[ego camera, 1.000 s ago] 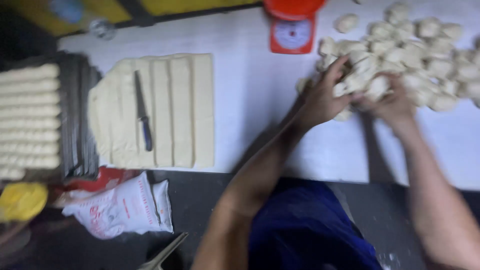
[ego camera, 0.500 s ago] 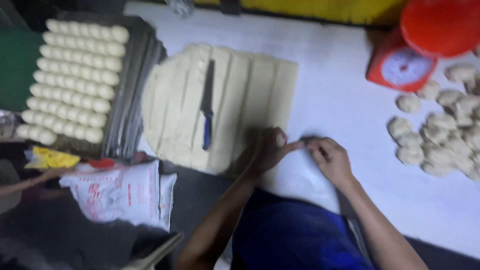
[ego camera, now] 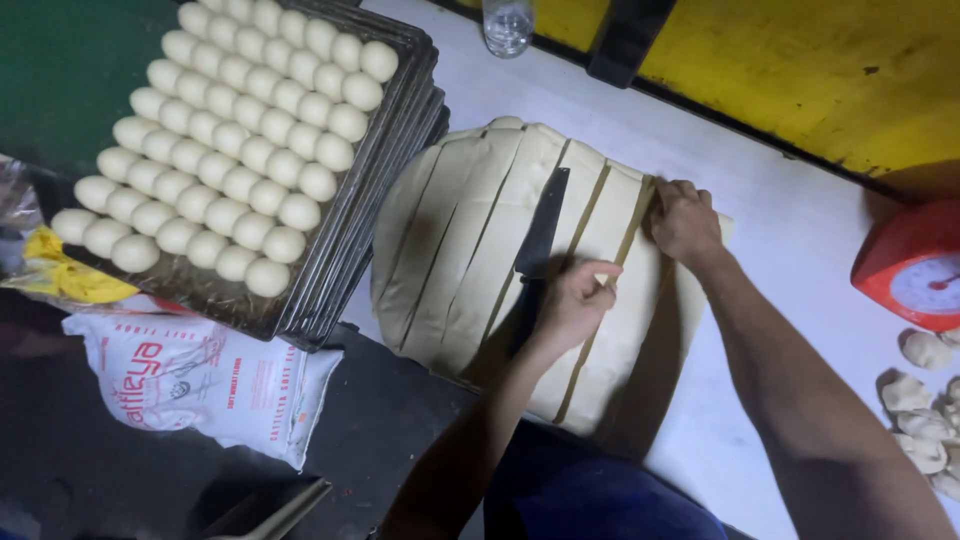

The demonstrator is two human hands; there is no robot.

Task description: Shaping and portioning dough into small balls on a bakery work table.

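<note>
A slab of pale dough [ego camera: 470, 250], cut into long strips, lies on a white table [ego camera: 780, 230] at the centre of the frame. The person's left hand [ego camera: 572, 300] rests on the dough just right of centre, fingers curled and pinching the edge of one strip. The right hand [ego camera: 685, 220] sits a little higher and further right, at the top end of the outer strips, its fingers bent down and gripping the dough there. A dark-bladed knife [ego camera: 540, 240] lies on the slab just left of the left hand, pointing toward the top of the frame; whether the hand touches its handle cannot be told. In the upper left, a stack of dark baking trays [ego camera: 385, 190] touches the slab's left edge, the top one filled with neat rows of round dough balls [ego camera: 235, 150]. A white printed flour bag [ego camera: 190, 375] lies at lower left. At the right edge stands a red kitchen scale [ego camera: 915, 265], with small rough dough pieces [ego camera: 925, 395] below it. A clear glass [ego camera: 508, 25] stands at top centre, before a yellow wall [ego camera: 800, 60].
</note>
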